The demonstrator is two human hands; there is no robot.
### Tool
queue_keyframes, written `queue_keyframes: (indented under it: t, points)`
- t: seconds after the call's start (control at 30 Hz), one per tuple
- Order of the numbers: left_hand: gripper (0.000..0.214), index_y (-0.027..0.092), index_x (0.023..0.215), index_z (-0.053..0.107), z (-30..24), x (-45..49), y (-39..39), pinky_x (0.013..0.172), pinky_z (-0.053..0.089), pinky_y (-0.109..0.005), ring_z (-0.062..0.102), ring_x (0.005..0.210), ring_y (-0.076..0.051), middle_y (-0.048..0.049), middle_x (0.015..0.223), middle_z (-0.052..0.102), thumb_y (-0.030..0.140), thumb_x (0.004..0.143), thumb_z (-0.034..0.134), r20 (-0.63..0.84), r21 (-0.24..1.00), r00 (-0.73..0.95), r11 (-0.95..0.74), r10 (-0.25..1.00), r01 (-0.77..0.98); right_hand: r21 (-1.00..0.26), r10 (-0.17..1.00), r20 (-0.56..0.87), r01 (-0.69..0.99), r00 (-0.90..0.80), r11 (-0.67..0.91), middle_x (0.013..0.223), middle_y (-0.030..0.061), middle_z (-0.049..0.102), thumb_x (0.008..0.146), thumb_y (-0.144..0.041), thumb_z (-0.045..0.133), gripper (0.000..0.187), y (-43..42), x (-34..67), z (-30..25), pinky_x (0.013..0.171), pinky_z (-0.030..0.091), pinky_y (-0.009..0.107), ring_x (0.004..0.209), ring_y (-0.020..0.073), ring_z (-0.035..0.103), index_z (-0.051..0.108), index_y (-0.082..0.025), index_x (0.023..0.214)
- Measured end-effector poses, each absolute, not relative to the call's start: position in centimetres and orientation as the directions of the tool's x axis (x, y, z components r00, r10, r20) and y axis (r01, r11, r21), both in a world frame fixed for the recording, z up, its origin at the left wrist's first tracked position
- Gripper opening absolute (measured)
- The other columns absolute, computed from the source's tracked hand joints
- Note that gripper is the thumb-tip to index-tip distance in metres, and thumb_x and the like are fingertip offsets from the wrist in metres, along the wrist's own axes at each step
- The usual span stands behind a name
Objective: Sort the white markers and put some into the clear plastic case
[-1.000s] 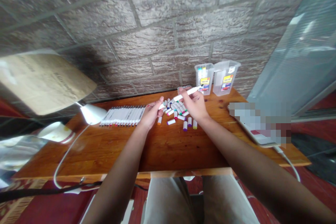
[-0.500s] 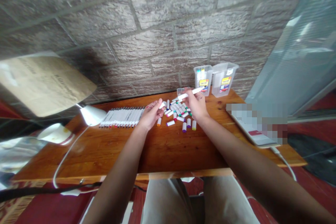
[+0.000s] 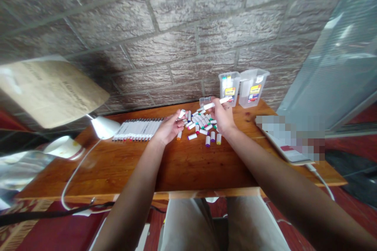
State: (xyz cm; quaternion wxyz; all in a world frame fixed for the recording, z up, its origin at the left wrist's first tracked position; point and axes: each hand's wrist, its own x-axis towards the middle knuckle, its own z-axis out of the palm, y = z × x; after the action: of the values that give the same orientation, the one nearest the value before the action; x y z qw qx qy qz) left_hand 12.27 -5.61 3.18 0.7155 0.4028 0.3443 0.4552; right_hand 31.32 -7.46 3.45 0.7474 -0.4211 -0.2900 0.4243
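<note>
My right hand (image 3: 223, 118) grips a white marker (image 3: 216, 103) that points up and to the right, above a heap of loose white marker caps (image 3: 200, 122) with coloured ends. My left hand (image 3: 169, 127) is closed, pinching a white cap (image 3: 182, 113) at the left edge of the heap. A few caps (image 3: 212, 139) stand upright just in front of my right wrist. To the left of my left hand lies a neat row of white markers (image 3: 138, 130).
Two clear plastic boxes (image 3: 229, 86) (image 3: 252, 85) stand at the back of the wooden table (image 3: 182, 164) against the brick wall. A white lamp (image 3: 103, 126) with its cable sits at the left. A blurred flat device (image 3: 290, 139) lies at the right.
My left hand has lifted the cap a little toward the heap. My right hand has shifted the marker slightly; its tip now points nearer the left clear box.
</note>
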Motion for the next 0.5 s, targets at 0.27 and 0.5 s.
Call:
queue_keyframes:
  t: [0.27,0.5]
  points:
    - [0.033,0.011,0.083,0.071,3.07,12.29,-5.84,0.056,0.049,-0.017,0.053,0.055,-0.004,-0.0012,0.079,0.071,0.024,0.063,0.094,-0.023,0.854,0.429,0.241,0.903,-0.461,-0.87,0.882,0.062,-0.407,0.468,0.278,0.045,-0.0055,0.05,0.074,-0.039,0.071,0.027,-7.75,31.24,3.7,0.036,0.019,0.023,0.037,0.0062,0.032,0.057,-0.02,0.06]
    - [0.009,0.013,0.089,0.072,3.13,12.2,-5.89,0.066,0.056,-0.017,0.067,0.064,-0.007,-0.0053,0.089,0.078,0.01,0.082,0.076,-0.041,0.863,0.361,0.216,0.932,-0.457,-0.853,0.882,0.016,-0.454,0.472,0.258,0.044,-0.0055,0.05,0.076,-0.03,0.066,0.02,-7.97,31.3,4.2,0.035,0.02,0.021,0.036,0.0058,0.031,0.06,-0.019,0.061]
